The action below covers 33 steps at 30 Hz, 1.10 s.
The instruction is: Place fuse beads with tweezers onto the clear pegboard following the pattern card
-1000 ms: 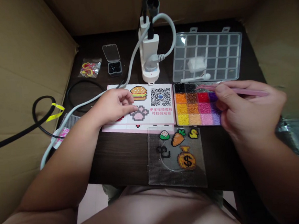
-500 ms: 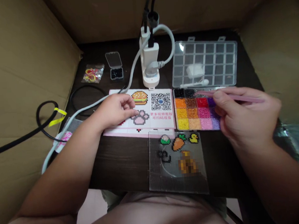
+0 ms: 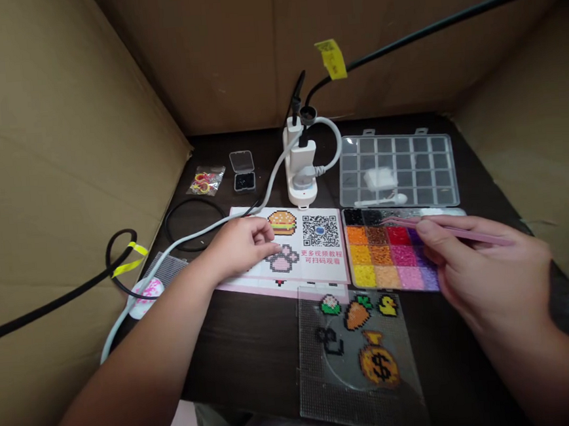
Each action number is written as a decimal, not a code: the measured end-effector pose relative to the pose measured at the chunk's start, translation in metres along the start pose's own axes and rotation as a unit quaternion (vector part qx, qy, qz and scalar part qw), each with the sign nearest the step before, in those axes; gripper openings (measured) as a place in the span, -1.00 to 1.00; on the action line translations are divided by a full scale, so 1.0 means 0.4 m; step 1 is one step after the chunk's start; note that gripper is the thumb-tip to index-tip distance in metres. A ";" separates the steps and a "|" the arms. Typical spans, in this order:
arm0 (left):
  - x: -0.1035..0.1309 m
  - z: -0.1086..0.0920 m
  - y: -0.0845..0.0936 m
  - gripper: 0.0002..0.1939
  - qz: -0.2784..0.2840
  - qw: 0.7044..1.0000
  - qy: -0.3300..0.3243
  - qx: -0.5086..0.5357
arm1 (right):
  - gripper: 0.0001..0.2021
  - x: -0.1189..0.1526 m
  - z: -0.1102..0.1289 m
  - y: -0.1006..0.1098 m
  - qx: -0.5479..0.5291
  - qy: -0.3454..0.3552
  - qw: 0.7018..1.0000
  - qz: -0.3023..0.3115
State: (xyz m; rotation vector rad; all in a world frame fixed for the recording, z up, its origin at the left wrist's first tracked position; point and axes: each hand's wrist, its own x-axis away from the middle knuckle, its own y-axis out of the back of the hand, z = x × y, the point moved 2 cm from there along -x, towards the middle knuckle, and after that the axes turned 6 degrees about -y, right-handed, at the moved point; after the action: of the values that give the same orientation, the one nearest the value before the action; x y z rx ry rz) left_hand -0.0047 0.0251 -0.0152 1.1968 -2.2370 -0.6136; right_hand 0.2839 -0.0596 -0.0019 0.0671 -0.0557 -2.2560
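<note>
My right hand (image 3: 485, 263) pinches pink tweezers (image 3: 463, 229), whose tips lie over the dark bead compartments in the top row of the bead box (image 3: 381, 256). My left hand (image 3: 242, 246) rests on the pattern sheet (image 3: 326, 269), fingers curled and thumb beside the pink paw print; whether anything is between them is hidden. Below the sheet lies a clear pegboard (image 3: 323, 390). It bears a carrot (image 3: 357, 313), a duck (image 3: 387, 306), a green and pink figure (image 3: 330, 304), a money bag (image 3: 379, 365) and a black partial outline (image 3: 331, 340), all of beads.
Behind the bead box is its open clear lid (image 3: 423, 168), holding a white block and a small white spoon. A power strip (image 3: 302, 186) with cables stands mid-table. Further left are a small black-bead case (image 3: 244, 180) and a bag (image 3: 205, 180). Cardboard walls surround the table.
The view has tilted upward, so the table things appear lower, and a yellow-tagged cable shows above. Both hands keep nearly the same places over the sheet and bead box.
</note>
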 end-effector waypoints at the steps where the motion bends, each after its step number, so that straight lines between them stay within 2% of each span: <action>1: 0.000 0.001 -0.001 -0.79 -0.003 1.000 -0.004 -0.007 | -0.82 0.000 0.000 0.000 0.002 0.000 1.000 -0.002; 7: 0.000 0.002 -0.006 -0.75 -0.019 0.998 -0.004 -0.054 | -0.82 0.000 0.004 -0.003 0.006 0.000 1.000 -0.005; 14: 0.003 -0.024 -0.005 -0.71 -0.039 0.992 0.017 -0.116 | -0.84 0.000 0.007 -0.012 -0.003 -0.011 1.000 0.004; 33: 0.004 -0.029 -0.010 -0.69 -0.044 0.987 0.023 -0.151 | -0.76 -0.013 0.004 -0.004 -0.039 -0.083 0.996 -0.009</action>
State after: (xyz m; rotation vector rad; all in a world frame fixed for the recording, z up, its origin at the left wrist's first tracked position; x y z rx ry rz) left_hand 0.0044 0.0202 -0.0082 1.1443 -1.9744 -0.9151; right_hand 0.2858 -0.0545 -0.0002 -0.1623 -0.0547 -2.2742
